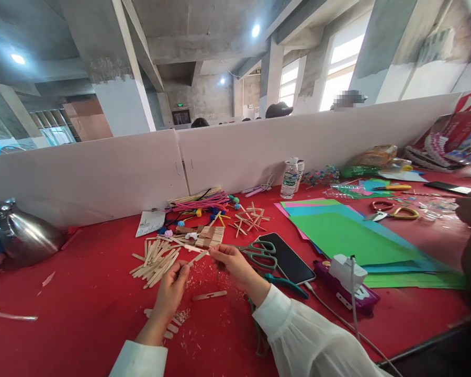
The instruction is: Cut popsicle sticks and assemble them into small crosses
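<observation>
My left hand (171,285) pinches the lower end of a wooden craft stick (198,258) between thumb and finger. At the stick's other end, the thumb and fingertips of my right hand (235,266) are closed on it. Below my hands a notched craft stick (210,296) lies flat among wood shavings. A loose pile of craft sticks (155,263) spreads to the left, and a stacked bundle of sticks (211,236) sits behind my fingers. A few short stick pieces (171,329) lie by my left wrist, partly hidden.
Green-handled scissors (261,255) lie beside a black phone (288,259), with a teal-handled tool (286,286) in front. Coloured paper sheets (353,230) cover the right side. A water bottle (289,180) stands by the white partition (235,152); a metal jug (27,233) stands left.
</observation>
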Tool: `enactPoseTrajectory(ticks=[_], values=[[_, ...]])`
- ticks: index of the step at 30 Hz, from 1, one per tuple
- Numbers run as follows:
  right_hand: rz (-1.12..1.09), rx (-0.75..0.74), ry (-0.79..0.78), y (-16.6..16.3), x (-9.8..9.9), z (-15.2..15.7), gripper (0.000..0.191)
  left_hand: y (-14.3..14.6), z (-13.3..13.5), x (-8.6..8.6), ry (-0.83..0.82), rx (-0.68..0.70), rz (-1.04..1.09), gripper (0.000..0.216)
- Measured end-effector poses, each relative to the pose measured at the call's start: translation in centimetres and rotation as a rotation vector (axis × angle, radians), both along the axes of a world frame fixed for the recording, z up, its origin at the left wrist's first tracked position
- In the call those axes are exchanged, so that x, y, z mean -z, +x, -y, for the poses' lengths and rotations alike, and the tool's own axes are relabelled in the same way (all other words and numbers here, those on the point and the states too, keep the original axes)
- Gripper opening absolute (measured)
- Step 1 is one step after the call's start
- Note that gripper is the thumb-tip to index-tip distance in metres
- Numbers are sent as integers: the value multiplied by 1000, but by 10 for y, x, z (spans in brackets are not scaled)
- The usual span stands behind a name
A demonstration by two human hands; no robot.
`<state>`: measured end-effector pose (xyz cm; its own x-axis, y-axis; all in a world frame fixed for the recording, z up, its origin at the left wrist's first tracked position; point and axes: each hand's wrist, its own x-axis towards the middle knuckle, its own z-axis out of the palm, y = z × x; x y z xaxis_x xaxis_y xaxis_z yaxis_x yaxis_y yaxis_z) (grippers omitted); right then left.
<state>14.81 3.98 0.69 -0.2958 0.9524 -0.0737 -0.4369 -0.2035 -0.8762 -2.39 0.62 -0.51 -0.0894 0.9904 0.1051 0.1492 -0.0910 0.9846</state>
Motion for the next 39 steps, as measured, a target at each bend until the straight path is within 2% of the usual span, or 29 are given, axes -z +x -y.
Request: enactPoseTrajectory(ticks=[4,7,11,16,19,22,24,27,29,31,35,39], values=[[-138,-22,-120,3,-5,3,30,1,2,-4,77,-49,-102,39],[-127,-97,-152,6,-7,3,25,1,2,-6,133,-92,-143,37],[-47,-125,-117,1,0,3,25,4,4,-6,148,-106,-166,35],[126,-152,11,-12,10,8,33,13,8,-4,148,-11,-128,33],[154,-204,30,-18,13,12,36,15,9,-1,96,3,-30,35],[129,-221,24,-19,12,14,36,15,7,1,-99,40,127,42],[83,-249,-35,-17,10,15,34,13,6,0,-197,74,201,45],[-10,-292,-150,-13,7,14,28,9,4,-2,-123,61,185,42],[-36,-286,-163,-10,5,13,26,7,3,-2,-51,52,160,40],[-9,-269,-139,-9,4,12,26,7,3,-2,-79,63,184,39],[66,-265,-65,-11,5,13,28,10,5,-2,-255,158,275,38],[92,-341,-88,-13,9,15,28,10,7,-3,-143,95,218,38]])
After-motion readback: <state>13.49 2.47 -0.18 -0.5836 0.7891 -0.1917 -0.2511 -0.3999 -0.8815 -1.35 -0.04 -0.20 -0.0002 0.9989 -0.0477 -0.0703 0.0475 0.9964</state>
